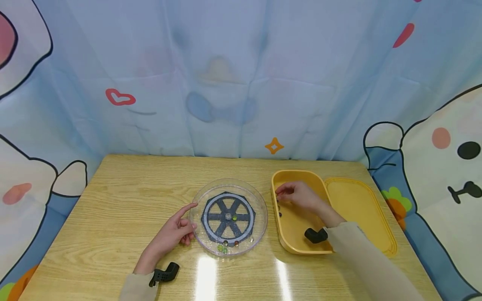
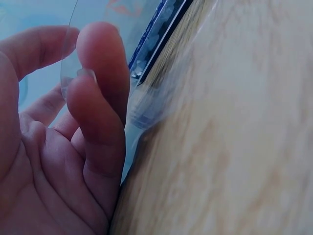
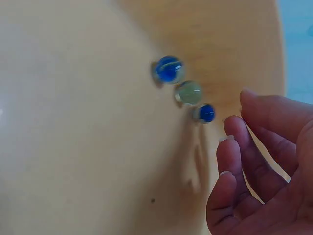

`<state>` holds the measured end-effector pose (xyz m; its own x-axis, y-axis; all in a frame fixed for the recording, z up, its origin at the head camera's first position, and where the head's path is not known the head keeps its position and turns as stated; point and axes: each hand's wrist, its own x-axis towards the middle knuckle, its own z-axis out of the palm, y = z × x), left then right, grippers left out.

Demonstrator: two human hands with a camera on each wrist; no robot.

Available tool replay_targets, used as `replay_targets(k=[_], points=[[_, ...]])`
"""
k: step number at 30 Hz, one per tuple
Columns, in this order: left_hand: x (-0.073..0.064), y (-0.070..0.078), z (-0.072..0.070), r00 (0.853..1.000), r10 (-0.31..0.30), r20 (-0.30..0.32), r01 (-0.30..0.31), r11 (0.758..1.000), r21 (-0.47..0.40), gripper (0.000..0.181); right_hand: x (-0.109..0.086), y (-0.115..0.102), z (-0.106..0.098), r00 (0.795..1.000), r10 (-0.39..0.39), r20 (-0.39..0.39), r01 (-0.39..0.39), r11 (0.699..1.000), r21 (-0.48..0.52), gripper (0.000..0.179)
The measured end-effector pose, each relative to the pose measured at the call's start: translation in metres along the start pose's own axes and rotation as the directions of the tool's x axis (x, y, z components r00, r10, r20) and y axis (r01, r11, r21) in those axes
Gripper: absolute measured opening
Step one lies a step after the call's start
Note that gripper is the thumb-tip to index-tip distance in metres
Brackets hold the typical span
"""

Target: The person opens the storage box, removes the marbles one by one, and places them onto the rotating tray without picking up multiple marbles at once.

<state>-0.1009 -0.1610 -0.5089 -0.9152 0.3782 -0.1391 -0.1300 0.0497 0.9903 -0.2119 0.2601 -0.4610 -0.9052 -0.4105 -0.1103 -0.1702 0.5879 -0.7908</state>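
A clear round dish [image 1: 260,196] holds several glass marbles, most of them near its front rim. My left hand [image 1: 174,229] rests against the dish's left rim, one finger stretched along it and the others loosely bent. In the left wrist view the fingers [image 2: 100,54] lie beside the transparent wall. My right hand [image 1: 301,195] reaches into a yellow box [image 1: 297,246] by its left wall. In the right wrist view, a blue marble [image 3: 207,113] lies just beyond the fingertips, beside a pale green marble [image 3: 189,93] and another blue marble [image 3: 168,69]. Nothing shows between thumb and fingers.
A dark six-spoked wheel shape [image 1: 222,205] with a light ring shows in the dish. The yellow lid [image 1: 355,205] lies flat to the right of the box. Behind the wooden table [image 1: 132,188] hangs a printed blue curtain [image 1: 233,75].
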Motion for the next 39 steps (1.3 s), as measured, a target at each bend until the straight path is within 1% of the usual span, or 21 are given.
replay_targets(k=[6,13,17,21,26,30,36,39], points=[[0.000,-0.001,-0.001,1.000,-0.009,-0.007,0.009,1.000,0.007,0.066,0.004,0.005,0.006,1.000,0.005,0.016,-0.004,0.999,-0.052,0.016],[0.000,0.000,0.000,1.000,-0.008,-0.010,0.008,1.000,0.013,0.065,0.007,0.006,0.010,1.000,0.021,-0.003,-0.021,0.988,-0.150,0.013],[0.000,0.001,0.000,1.000,-0.009,-0.003,0.009,1.000,0.011,0.065,0.007,0.006,0.011,1.000,0.024,-0.019,-0.027,0.983,-0.181,0.010],[0.000,0.001,0.000,1.000,-0.011,-0.001,0.011,1.000,0.007,0.066,0.007,0.006,0.012,1.000,0.014,-0.026,-0.019,0.982,-0.189,0.009],[0.000,0.002,0.000,1.000,-0.010,0.000,0.010,1.000,0.008,0.066,0.008,0.007,0.011,0.999,0.018,-0.029,-0.023,0.981,-0.193,0.009],[0.000,0.002,0.000,1.000,-0.006,0.002,0.006,1.000,0.014,0.065,0.007,0.004,0.009,0.999,0.031,-0.034,-0.036,0.983,-0.178,0.010],[0.000,0.001,-0.001,1.000,-0.001,0.004,0.001,1.000,0.014,0.066,0.003,-0.007,0.003,0.998,0.059,-0.038,-0.062,0.994,-0.088,0.015],[0.000,0.000,-0.001,1.000,-0.003,0.004,0.002,1.000,0.006,0.066,0.000,-0.013,-0.001,0.997,0.061,-0.045,-0.063,0.997,-0.048,0.017]])
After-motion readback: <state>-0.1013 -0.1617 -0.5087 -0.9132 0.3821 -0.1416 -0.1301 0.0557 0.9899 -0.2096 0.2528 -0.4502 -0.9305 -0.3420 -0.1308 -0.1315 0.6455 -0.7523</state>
